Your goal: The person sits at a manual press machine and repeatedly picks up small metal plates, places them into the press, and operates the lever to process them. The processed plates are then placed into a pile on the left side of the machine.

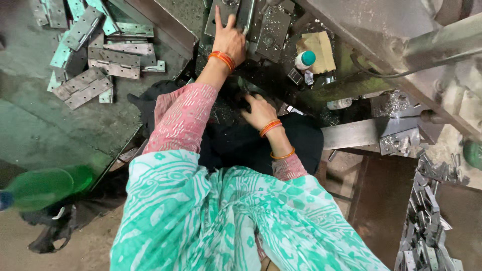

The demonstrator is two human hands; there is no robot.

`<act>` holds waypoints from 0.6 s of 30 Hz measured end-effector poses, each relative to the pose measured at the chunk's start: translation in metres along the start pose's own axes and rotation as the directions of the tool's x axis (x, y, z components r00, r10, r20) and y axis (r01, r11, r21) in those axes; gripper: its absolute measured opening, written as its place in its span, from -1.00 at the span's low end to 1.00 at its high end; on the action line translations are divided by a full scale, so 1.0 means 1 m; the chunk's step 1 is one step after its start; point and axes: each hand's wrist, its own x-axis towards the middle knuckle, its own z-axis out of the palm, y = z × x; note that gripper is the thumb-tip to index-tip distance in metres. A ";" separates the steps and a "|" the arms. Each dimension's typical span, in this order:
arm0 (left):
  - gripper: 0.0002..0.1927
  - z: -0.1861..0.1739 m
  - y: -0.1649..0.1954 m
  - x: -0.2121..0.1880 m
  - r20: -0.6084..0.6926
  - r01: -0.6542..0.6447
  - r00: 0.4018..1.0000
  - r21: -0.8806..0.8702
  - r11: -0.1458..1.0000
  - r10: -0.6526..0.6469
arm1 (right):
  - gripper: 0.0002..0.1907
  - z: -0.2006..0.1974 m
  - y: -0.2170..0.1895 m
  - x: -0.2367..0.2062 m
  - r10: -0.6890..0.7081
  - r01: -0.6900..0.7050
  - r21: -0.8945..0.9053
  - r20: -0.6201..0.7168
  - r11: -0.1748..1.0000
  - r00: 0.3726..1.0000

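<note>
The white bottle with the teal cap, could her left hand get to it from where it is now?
Probably yes. The left hand rests flat on a metal plate, and the bottle stands upright just to its right, with only low scrap between them.

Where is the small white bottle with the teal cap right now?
The small white bottle with the teal cap lies upper centre in the head view, against a tan cardboard piece, right of the left hand.

only packaging here: a small white plastic bottle with a teal cap, sitting against a folded tan cardboard piece.
</note>
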 end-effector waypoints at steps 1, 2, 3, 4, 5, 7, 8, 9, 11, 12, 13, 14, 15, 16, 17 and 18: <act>-0.63 -0.002 -0.001 -0.008 0.058 -0.010 0.998 0.005 1.000 0.010 | -0.50 -0.001 -0.001 0.000 -0.005 0.005 -0.007 -0.003 1.000 1.000; -0.66 -0.003 -0.001 -0.016 0.117 -0.021 0.993 0.007 1.000 0.020 | -0.52 -0.001 -0.001 0.000 -0.008 0.007 -0.014 -0.005 1.000 1.000; -0.68 -0.005 -0.001 -0.023 0.174 -0.032 0.984 0.010 0.999 0.030 | -0.52 -0.002 -0.002 0.001 -0.009 0.009 -0.009 -0.005 1.000 1.000; -0.67 -0.007 0.000 -0.030 0.203 -0.047 0.978 0.003 0.999 0.045 | -0.52 -0.002 -0.002 0.001 -0.010 0.010 -0.007 -0.010 1.000 1.000; -0.64 -0.008 0.001 -0.035 0.228 -0.062 0.972 -0.005 0.998 0.061 | -0.52 -0.002 -0.003 0.001 -0.011 0.011 -0.007 -0.016 1.000 1.000; -0.64 -0.009 0.003 -0.042 0.214 -0.092 0.973 -0.001 0.996 0.090 | -0.52 -0.003 -0.002 0.001 -0.033 0.034 0.030 -0.033 0.999 0.999; -0.68 -0.009 0.004 -0.044 0.174 -0.106 0.980 0.015 0.994 0.102 | -0.52 -0.003 -0.001 0.000 -0.043 0.045 0.048 -0.040 0.998 0.998; -0.72 -0.008 0.005 -0.045 0.134 -0.118 0.984 0.029 0.993 0.113 | -0.51 -0.002 -0.001 0.001 -0.029 0.031 0.040 -0.035 0.999 0.999; -0.71 -0.004 0.008 -0.045 0.043 -0.124 0.992 0.104 0.987 0.120 | -0.51 -0.001 0.001 0.002 0.000 0.001 0.024 -0.020 1.000 1.000; -0.70 -0.002 0.009 -0.044 -0.003 -0.123 0.992 0.144 0.982 0.125 | -0.51 0.000 0.002 0.002 0.000 0.000 0.009 -0.018 1.000 1.000; -0.68 0.000 0.010 -0.043 -0.061 -0.104 0.992 0.141 0.985 0.113 | -0.52 0.000 0.003 0.003 -0.001 0.000 -0.007 -0.018 1.000 1.000; -0.65 0.001 0.011 -0.042 -0.119 -0.085 0.988 0.136 0.987 0.102 | -0.52 0.001 0.004 0.003 -0.001 0.000 -0.024 -0.018 1.000 1.000; -0.61 0.003 0.012 -0.040 -0.177 -0.068 0.980 0.129 0.989 0.090 | -0.52 0.002 0.005 0.004 -0.016 0.015 -0.018 -0.028 1.000 0.999; -0.60 0.004 0.012 -0.039 -0.205 -0.052 0.976 0.121 0.991 0.076 | -0.52 0.003 0.006 0.004 -0.031 0.030 -0.012 -0.039 0.999 0.999; -0.60 0.005 0.012 -0.038 -0.232 -0.037 0.971 0.112 0.993 0.062 | -0.52 0.003 0.006 0.005 -0.045 0.045 -0.006 -0.048 0.999 0.998; -0.59 0.005 0.012 -0.037 -0.256 -0.021 0.966 0.101 0.995 0.047 | -0.50 0.003 0.007 0.005 -0.045 0.044 -0.014 -0.052 0.999 0.998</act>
